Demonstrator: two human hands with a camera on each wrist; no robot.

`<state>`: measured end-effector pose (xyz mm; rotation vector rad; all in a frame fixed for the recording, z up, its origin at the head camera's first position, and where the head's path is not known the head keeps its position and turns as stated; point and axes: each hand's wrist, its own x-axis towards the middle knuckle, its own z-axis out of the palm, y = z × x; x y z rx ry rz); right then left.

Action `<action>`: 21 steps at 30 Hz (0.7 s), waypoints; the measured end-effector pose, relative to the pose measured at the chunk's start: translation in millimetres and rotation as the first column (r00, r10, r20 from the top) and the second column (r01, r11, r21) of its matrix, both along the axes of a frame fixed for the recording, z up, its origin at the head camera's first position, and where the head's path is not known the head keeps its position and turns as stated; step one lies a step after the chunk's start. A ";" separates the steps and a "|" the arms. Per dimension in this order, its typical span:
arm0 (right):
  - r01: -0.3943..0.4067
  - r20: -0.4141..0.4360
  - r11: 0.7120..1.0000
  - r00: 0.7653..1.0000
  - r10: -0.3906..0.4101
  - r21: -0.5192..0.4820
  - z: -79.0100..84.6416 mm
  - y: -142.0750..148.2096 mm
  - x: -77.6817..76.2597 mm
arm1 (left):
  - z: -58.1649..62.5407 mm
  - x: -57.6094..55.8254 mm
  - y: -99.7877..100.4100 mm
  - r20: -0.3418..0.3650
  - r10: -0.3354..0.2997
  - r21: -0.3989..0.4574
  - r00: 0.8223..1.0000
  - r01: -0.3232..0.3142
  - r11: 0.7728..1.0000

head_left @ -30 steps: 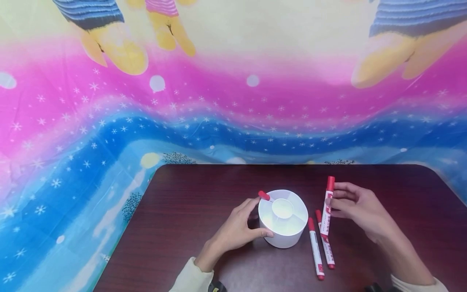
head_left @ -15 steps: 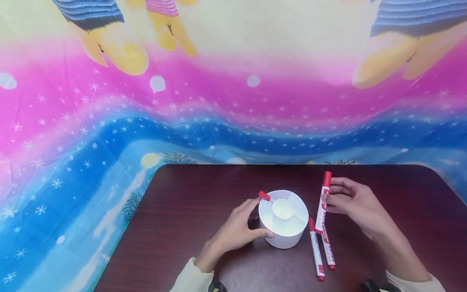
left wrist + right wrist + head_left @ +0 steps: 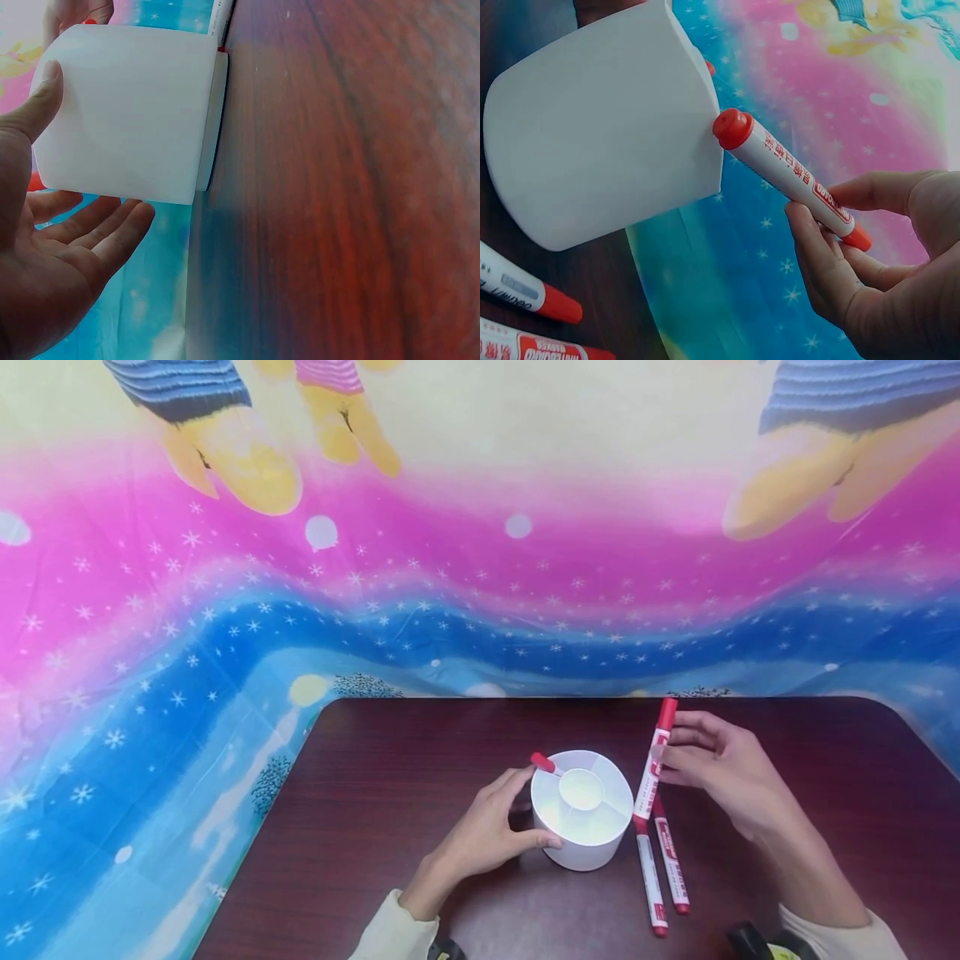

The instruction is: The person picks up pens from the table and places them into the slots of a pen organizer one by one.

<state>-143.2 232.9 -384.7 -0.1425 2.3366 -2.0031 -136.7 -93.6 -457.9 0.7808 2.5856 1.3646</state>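
A round white pen holder (image 3: 587, 853), split into compartments around a central ring, stands upright on the table. My left hand (image 3: 483, 837) grips its left side, thumb (image 3: 46, 101) on the near wall and fingers around the far side. One red marker (image 3: 543, 762) leans in its back-left compartment, cap above the rim. Between thumb and fingers my right hand (image 3: 738, 781) pinches a red whiteboard marker (image 3: 780, 161), cap end up and tilted. That marker's lower end is right at the holder's right rim.
Two more red markers lie side by side on the dark wooden table (image 3: 405, 777), right of the holder: one nearer it (image 3: 651, 881), the other (image 3: 672, 868) just beyond. A patterned cloth backdrop (image 3: 480, 568) hangs behind the table's far edge.
My right hand has carried its marker left and slightly away from me, from above the lying markers to the holder's rim. The left hand and holder have stayed in place.
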 end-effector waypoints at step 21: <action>0.036 -0.032 0.984 0.999 -0.042 -0.176 -0.3 -8.3 1.8 | -0.4 0.3 0.4 0.044 0.000 0.034 0.999 -0.001 0.999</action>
